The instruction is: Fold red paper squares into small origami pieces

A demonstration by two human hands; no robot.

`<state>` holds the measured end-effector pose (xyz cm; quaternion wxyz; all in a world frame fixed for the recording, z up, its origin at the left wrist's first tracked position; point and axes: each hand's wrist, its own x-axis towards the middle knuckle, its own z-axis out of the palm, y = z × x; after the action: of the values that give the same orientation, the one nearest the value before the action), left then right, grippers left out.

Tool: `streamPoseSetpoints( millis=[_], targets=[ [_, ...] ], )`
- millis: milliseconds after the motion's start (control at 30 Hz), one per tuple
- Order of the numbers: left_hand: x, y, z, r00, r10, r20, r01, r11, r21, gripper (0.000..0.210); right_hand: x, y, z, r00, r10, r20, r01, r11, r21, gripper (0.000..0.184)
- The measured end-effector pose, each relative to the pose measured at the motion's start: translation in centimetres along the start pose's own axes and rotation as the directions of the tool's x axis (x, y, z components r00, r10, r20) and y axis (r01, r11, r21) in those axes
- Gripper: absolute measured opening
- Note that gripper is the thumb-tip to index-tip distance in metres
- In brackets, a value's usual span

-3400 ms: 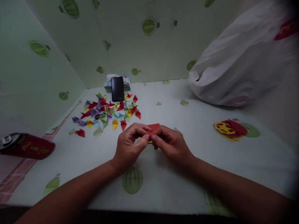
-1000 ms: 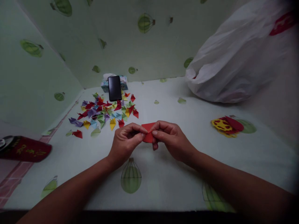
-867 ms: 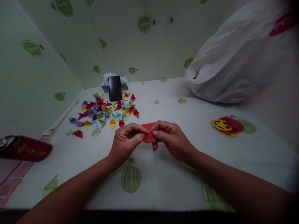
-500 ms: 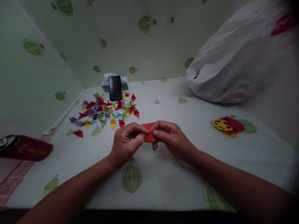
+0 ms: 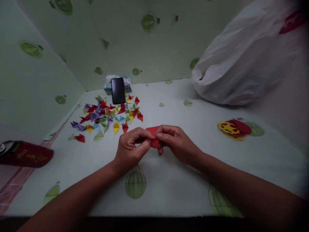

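Observation:
A small piece of red folded paper [image 5: 152,130] is pinched between my two hands, above the middle of the table. My left hand [image 5: 133,146] grips its left side with thumb and forefinger. From the right, my right hand [image 5: 177,141] holds it between thumb and fingers, which hide part of the paper. Beyond my left hand lies a spread of small folded paper cranes [image 5: 103,119] in red, yellow, green, blue and purple. One red crane [image 5: 79,138] sits apart at the near left of the pile.
Behind the cranes a black phone [image 5: 118,90] leans on a tissue box [image 5: 128,85]. A dark red can [image 5: 29,154] is at the left edge. At the right are yellow and red paper cutouts [image 5: 230,128] and a large white plastic bag [image 5: 231,64].
My left fingers have shifted slightly on the red paper, and its lower edge now shows at a different slant. Both hands still hold it; the whole view has moved a little.

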<state>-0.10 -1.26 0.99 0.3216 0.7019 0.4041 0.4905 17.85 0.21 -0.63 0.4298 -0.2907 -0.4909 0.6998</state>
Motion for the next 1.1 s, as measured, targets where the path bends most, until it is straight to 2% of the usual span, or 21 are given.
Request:
streamPoseSetpoints(
  millis=[167,333,500,700,867,1100],
  targets=[
    [0.1,-0.1,0.1,0.994,-0.111,-0.016,0.110,0.991,-0.078,0.010,0.1,-0.1,0.1,1.000,-0.016,-0.023,0.015,0.999,-0.045,0.025],
    [0.1,-0.9,0.2,0.954,-0.301,0.020,0.292,0.906,-0.307,0.002,0.0,-0.1,0.3,0.996,-0.044,-0.074,0.035,0.993,-0.111,0.023],
    [0.1,-1.7,0.2,0.934,-0.346,0.083,0.348,0.837,-0.422,0.003,-0.2,-0.3,0.5,0.990,-0.072,-0.118,0.050,0.982,-0.181,0.023],
    [0.3,-1.2,0.1,0.935,-0.336,0.117,0.354,0.842,-0.408,0.012,-0.1,-0.4,0.7,0.980,-0.088,-0.179,0.047,0.975,-0.219,0.022],
    [0.4,-0.9,0.4,0.937,-0.341,0.074,0.344,0.870,-0.353,0.017,-0.2,-0.3,0.8,0.980,-0.101,-0.169,0.058,0.968,-0.243,0.022],
    [0.2,-0.8,0.4,0.951,-0.306,0.033,0.294,0.868,-0.400,0.020,-0.3,-0.4,0.6,0.986,-0.089,-0.139,0.055,0.971,-0.235,0.022]
  ],
)
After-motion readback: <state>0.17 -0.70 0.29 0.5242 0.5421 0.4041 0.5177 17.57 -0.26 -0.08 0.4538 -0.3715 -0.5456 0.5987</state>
